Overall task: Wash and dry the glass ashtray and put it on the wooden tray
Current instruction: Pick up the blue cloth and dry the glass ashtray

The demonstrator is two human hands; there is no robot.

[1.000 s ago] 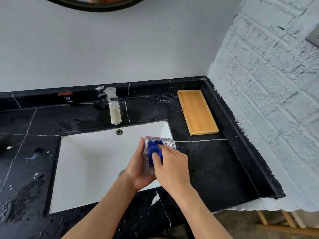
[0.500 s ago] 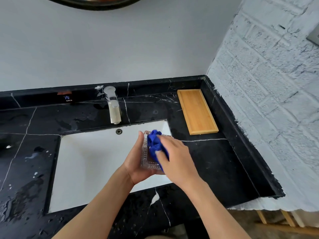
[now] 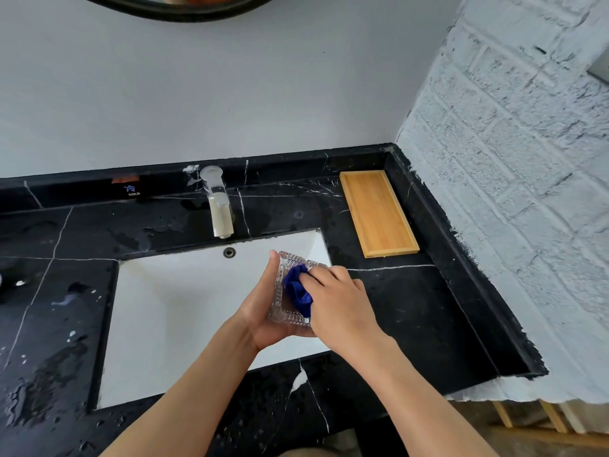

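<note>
A clear cut-glass ashtray (image 3: 284, 293) is tilted on edge over the right end of the white sink (image 3: 184, 308). My left hand (image 3: 263, 311) cups it from behind and below. My right hand (image 3: 339, 301) presses a bunched blue cloth (image 3: 297, 290) into the ashtray's hollow; part of the cloth is hidden under my fingers. The wooden tray (image 3: 377, 212) lies bare on the black counter, beyond and to the right of my hands.
A chrome tap (image 3: 217, 206) stands behind the sink. The black marble counter (image 3: 412, 308) is wet with drops on the left. A white brick wall (image 3: 510, 192) borders the counter on the right. A round mirror's rim (image 3: 178, 11) hangs above.
My right hand shifted the blue cloth inside the ashtray, up over its rim and back down into the hollow. My left hand kept hold and tilted the ashtray slightly.
</note>
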